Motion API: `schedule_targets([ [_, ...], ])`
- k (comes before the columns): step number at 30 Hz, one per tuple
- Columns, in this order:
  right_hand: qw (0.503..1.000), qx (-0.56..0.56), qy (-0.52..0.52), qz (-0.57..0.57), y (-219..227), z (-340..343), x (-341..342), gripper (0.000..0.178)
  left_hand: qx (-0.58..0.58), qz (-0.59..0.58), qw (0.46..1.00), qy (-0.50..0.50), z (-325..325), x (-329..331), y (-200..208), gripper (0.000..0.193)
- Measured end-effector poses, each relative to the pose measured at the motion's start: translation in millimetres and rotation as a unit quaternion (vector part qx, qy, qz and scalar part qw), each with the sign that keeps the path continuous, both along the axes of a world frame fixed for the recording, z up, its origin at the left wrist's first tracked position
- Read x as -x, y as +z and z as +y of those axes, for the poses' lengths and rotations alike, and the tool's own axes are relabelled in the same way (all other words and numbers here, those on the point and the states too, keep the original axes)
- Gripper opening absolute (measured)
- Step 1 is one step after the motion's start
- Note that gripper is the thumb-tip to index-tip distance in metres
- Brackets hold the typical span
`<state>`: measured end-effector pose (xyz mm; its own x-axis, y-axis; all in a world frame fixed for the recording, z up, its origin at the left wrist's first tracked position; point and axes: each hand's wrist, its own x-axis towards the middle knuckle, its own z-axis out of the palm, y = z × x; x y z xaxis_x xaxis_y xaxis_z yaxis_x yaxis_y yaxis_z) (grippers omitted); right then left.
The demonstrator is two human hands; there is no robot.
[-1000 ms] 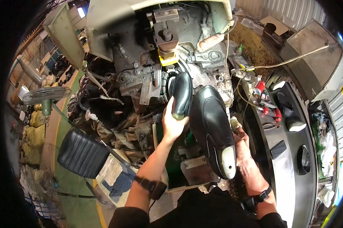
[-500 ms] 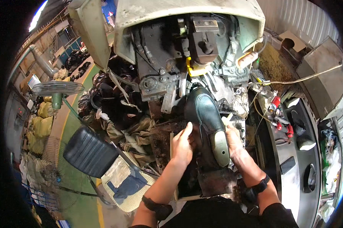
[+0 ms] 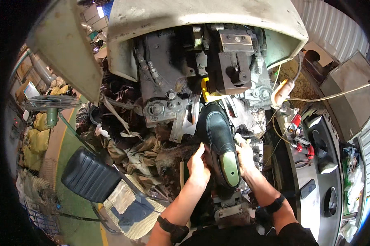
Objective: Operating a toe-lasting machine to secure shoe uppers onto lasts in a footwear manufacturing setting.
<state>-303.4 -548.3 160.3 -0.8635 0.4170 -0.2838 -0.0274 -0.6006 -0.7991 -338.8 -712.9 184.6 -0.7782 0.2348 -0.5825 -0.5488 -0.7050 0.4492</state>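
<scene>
1. The machine [image 3: 164, 53] fills the top middle, its pale hood arching over a dark, grimy body that faces the person.
2. The bench [image 3: 308, 213] bends down the right side, with a phone [image 3: 307, 188] lying on it.
3. The chair [image 3: 89, 174] stands at lower left, well apart from the hands.
4. The shoe [image 3: 217, 127] is between the hands, right in front of the machine, upper side up, toe pointing into it and heel toward the person. Compared with a second ago, the left hand no longer holds a second black shoe; both hands are now at this one. That suggests the work has passed to this shoe and its placing.
5. The left hand [image 3: 199, 169] is at the shoe's left side, thumb up and spread away. Its other fingers go out of sight by the sole; whether they grip cannot be told.
6. The right hand [image 3: 245, 159] holds the shoe's right side, wrist angled inward, fingers closed along it, partly hidden.
7. The last [image 3: 230, 169], green, shows in the heel opening.
8. The yellow piece [image 3: 211, 97] sits just beyond the toe, nearer than half a second ago; contact cannot be told.
</scene>
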Motion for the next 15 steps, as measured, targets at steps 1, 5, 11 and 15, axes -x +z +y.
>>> schedule_targets([
  [1,0.997,-0.064,-0.023,-0.031,-1,0,1,0.075,-0.005,-0.003,1.000,-0.003,0,1,0,0.017],
  [5,1.000,-0.018,-0.015,-0.022,1,1,0,0.072,-0.006,-0.003,1.000,-0.021,1,1,1,0.025],
  [11,0.999,0.037,-0.007,-0.007,-1,0,1,0.073,-0.064,-0.006,0.997,0.034,14,-6,0,0.027],
  [15,0.999,-0.037,-0.037,0.010,-10,-3,7,0.071,-0.049,-0.024,0.997,0.047,22,1,-10,0.026],
])
